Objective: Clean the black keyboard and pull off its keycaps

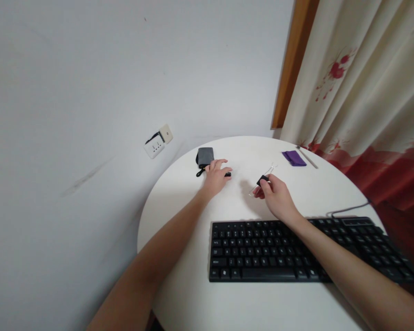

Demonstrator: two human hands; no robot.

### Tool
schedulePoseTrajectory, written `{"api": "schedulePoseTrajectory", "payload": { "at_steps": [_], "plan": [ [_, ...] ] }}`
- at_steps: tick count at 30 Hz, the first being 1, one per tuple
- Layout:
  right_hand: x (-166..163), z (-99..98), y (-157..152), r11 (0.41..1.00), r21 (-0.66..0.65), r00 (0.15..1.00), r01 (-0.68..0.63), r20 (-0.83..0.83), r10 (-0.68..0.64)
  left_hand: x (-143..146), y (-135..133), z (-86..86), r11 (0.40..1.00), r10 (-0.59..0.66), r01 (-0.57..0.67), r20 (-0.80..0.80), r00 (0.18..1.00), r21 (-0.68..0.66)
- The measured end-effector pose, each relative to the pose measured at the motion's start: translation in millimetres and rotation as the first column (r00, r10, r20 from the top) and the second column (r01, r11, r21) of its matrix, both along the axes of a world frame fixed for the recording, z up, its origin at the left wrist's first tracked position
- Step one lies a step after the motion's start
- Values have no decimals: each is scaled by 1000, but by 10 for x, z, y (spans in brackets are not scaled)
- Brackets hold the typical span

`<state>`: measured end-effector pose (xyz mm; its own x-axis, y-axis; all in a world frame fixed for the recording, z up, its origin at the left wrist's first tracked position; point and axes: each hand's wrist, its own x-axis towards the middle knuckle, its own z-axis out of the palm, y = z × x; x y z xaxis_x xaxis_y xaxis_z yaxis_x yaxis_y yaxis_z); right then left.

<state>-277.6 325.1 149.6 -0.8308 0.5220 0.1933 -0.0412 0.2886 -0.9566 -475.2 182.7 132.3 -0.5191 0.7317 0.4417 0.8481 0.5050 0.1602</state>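
keyboard (296, 248) nearest you on the table (193, 294) | your right hand (278, 197) pinches a binder clip (263, 179) beyond it | your left hand (215, 177) lies loosely spread, fingertips by a small black piece (227, 174) | grey pouch (205, 157) just beyond

We see a white table (193, 285) w/ a black keyboard (262, 250), black clip (262, 179) w/ silver handles, grey pouch (205, 156) w/ black cord (200, 173), purple cloth (295, 157). Curtain (359, 82) is cream w/ red flower print, solid red at btm. Wall (89, 92) pale grey-white, socket (154, 148) white, window frame (293, 64) orange-brown.
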Motion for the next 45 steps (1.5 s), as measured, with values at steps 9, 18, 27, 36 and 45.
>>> {"api": "schedulePoseTrajectory", "payload": {
  "at_steps": [9,18,27,36,45],
  "plan": [
    [56,100,-19,983,167,997,-69,-5,71,-242,3,242,822,-42,-125,277,960,556],
    [264,382,-51,819,341,887,-462,175,427,403,-231,632,945,-327,251,630,704,210],
    [292,390,-14,768,308,827,-562,231,512,681,-446,405,745,-361,667,849,386,14],
    [349,431,8,639,301,706,-708,299,642,763,-395,370,746,-372,665,809,456,-32],
    [328,399,43,691,243,730,-681,293,617,945,-318,318,785,-416,620,735,535,-7]
  ]
}}
